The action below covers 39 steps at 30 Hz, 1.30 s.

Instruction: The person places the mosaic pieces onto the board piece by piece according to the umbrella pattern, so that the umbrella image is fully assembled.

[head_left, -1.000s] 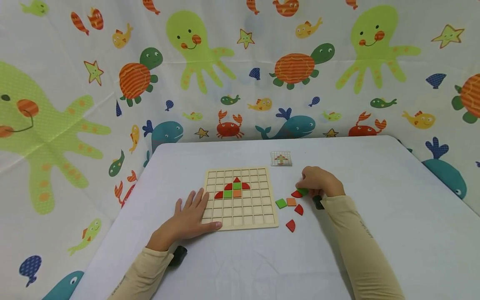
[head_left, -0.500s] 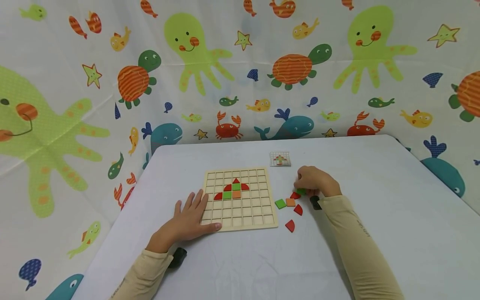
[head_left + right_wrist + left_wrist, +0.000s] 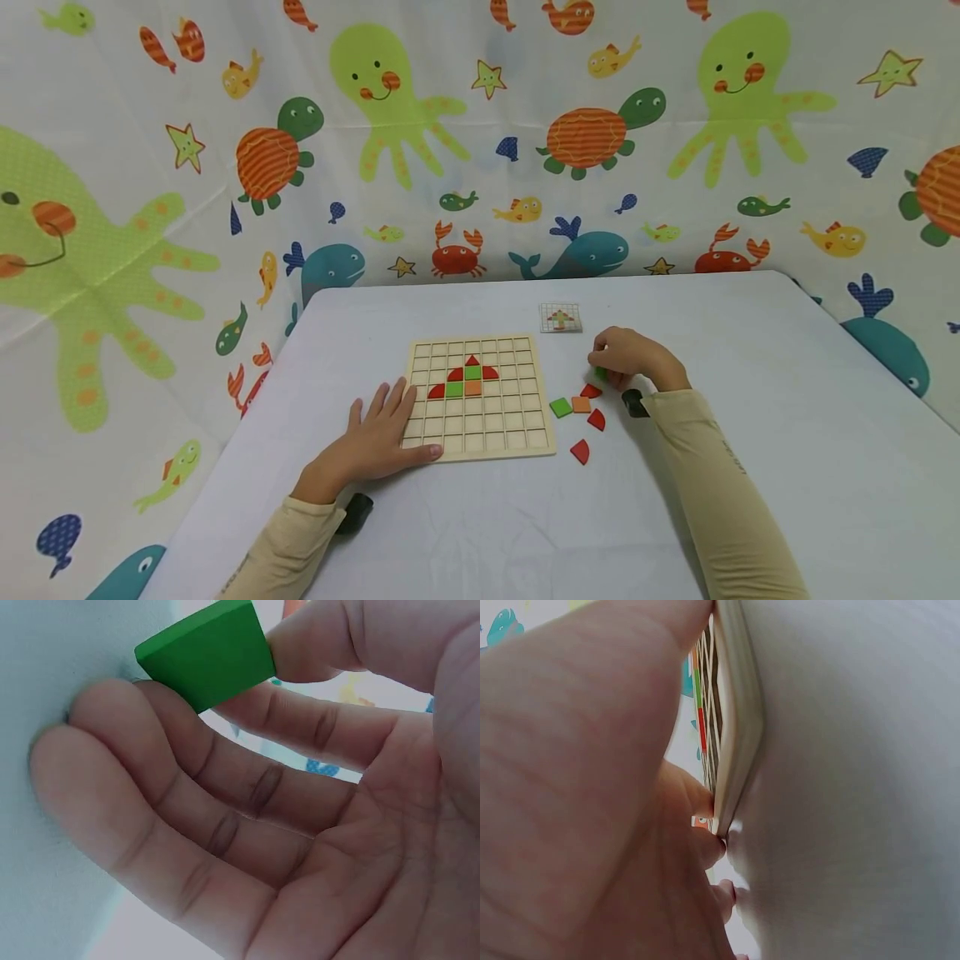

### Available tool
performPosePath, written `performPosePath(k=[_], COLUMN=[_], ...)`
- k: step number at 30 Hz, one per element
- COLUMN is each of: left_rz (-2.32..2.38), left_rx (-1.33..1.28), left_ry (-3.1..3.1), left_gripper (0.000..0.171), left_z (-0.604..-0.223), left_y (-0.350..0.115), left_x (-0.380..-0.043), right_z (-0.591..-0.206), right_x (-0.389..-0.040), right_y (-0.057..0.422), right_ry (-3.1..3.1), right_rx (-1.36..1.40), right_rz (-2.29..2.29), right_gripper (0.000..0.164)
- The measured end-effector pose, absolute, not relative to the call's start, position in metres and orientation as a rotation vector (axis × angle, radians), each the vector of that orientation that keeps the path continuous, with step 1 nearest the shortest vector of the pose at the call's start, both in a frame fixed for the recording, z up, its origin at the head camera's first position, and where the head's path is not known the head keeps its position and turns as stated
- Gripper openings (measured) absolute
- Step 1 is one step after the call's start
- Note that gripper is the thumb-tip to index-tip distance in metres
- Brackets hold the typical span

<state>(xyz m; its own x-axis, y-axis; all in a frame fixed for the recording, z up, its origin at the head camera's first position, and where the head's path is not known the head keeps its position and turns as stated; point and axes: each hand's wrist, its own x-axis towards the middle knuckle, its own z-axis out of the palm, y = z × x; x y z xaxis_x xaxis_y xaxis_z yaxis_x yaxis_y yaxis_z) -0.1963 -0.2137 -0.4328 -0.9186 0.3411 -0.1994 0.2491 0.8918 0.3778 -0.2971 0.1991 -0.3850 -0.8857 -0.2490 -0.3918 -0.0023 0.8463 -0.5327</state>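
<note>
My left hand [image 3: 375, 437] rests spread over the left front corner of a wooden grid board [image 3: 510, 421], its thumb along the front edge. In the left wrist view the board's rim [image 3: 744, 712] shows beside the fingers. Set in the grid are a red triangle [image 3: 472, 362], red quarter-circles [image 3: 491, 373], green squares [image 3: 454, 389] and an orange square [image 3: 473, 387]. Right of the board, my right hand [image 3: 633, 357] pinches a green tile [image 3: 210, 656] between thumb and fingers. Its other fingers curl with their tips at the white tabletop.
Loose tiles lie between board and right hand: a green square [image 3: 561, 407], an orange square [image 3: 581, 404] and red quarter-circles [image 3: 581, 452]. Behind them is a small pattern card [image 3: 560, 317]. A sea-animal curtain [image 3: 420, 208] hangs past the table's far edge.
My right hand has shifted slightly away from the red quarter-circle, with the green tile now more hidden under its fingers. The left hand and board stay in place.
</note>
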Motion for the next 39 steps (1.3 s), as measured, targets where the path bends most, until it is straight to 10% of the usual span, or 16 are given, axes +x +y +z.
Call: performPosePath(k=[39], left_rz=[0.507], left_rx=[0.446], left_ry=[2.795], left_gripper=[0.117], left_z=[-0.432], left_y=[-0.214], left_x=[-0.196], right_z=[-0.383], right_x=[-0.299], right_y=[0.192], right_ry=[2.556], right_rx=[-0.333], right_rz=[-1.192], right_gripper=[0.022])
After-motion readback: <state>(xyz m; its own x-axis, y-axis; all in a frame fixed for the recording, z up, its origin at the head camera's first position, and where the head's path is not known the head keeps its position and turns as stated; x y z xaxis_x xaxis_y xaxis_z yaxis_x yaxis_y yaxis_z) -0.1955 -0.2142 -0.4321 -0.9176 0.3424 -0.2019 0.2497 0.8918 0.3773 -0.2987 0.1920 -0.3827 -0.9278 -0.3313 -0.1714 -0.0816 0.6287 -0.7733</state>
